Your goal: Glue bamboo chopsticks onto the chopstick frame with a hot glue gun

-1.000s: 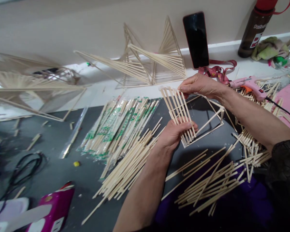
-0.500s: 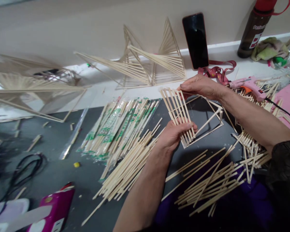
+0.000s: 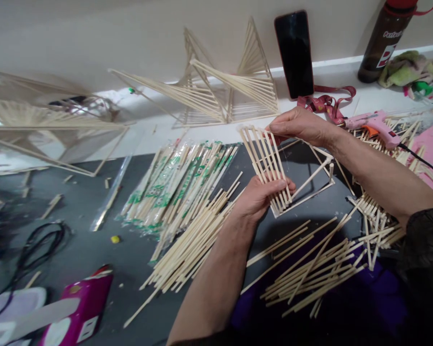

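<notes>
The left hand (image 3: 258,198) and right hand (image 3: 299,126) have barely shifted on the stick frame (image 3: 274,168), now tilted slightly.

Just left of the left hand (image 3: 254,199) fingers a loose heap of bare pale wooden sticks (image 3: 195,240) and a fan of green-printed wrapped chopstick packets (image 3: 173,185) cover the dark grey tabletop (image 3: 82,245), which lies bare only further left, up to a black cable (image 3: 39,242) and a magenta plastic tool (image 3: 79,307). Below both hands a second scatter of pale sticks (image 3: 310,271) blocks the near edge. Beyond the right hand (image 3: 299,127) fingertips stand a black smartphone leaning on the wall (image 3: 294,53) and a finished twisted stick sculpture (image 3: 231,91); a pink hot-glue gun (image 3: 373,126) lies on a stick pile to their right.
</notes>
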A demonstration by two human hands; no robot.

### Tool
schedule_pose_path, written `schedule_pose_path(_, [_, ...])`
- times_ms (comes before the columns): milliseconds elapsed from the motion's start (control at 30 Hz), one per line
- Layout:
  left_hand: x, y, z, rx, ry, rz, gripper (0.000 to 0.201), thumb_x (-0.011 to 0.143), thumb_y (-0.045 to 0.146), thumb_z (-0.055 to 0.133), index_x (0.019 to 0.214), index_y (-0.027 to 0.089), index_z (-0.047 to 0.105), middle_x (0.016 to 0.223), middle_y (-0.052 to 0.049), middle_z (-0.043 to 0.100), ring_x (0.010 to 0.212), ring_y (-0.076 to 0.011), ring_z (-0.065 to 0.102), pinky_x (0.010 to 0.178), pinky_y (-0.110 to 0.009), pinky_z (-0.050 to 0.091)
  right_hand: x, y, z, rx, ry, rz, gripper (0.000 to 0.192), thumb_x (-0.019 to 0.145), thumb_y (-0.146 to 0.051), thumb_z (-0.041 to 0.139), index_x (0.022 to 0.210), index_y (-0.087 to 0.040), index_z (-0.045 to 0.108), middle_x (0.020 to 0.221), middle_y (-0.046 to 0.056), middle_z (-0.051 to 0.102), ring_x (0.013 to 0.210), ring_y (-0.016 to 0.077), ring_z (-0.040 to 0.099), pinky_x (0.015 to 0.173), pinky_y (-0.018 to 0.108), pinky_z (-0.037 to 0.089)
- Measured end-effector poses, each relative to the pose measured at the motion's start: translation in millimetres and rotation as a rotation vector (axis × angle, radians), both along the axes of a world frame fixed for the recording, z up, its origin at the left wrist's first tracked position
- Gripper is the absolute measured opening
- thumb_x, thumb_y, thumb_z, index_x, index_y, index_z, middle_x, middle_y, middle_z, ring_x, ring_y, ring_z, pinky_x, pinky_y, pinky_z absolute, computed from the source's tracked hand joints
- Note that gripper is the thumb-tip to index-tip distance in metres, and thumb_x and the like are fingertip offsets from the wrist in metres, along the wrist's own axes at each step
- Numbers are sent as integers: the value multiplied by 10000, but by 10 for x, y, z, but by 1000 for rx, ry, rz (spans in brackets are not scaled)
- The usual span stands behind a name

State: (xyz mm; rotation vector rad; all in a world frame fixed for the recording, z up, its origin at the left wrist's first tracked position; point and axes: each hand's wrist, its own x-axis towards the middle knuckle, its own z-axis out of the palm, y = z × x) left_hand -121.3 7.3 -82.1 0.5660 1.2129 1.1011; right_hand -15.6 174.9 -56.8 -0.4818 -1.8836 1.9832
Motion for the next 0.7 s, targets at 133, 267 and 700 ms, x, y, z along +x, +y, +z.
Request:
schedule_pose_path(133, [-9, -8, -16, -10, -37, 21, 298, 515, 285, 839, 711, 114, 692, 650, -53, 703, 570, -157, 647, 549, -253, 526, -3, -5, 2, -1, -11, -6, 200, 865, -176, 618, 686, -130, 694, 633, -5, 631, 635, 61, 569, 641, 151, 455])
schedule_pose_path(267, [-9, -15, -20, -27, -71, 31, 298, 545, 259, 816, 782, 115, 708, 725, -73, 727, 626, -181, 676, 595, -285, 553, -8, -12, 14, -80, -22, -19, 209, 890, -174, 585, 717, -131, 695, 647, -2, 647, 634, 63, 581, 687, 170, 477])
schedule_pose_path(700, [-39, -9, -22, -31, -74, 45, 338, 524, 260, 855, 799, 117, 720, 751, -73, 740, 671, -187, 694, 644, -284, 564, 35, 33, 160, -88, -67, -168, 153, 891, -165, 618, 780, -123, 715, 735, 25, 709, 678, 65, 630, 722, 174, 505])
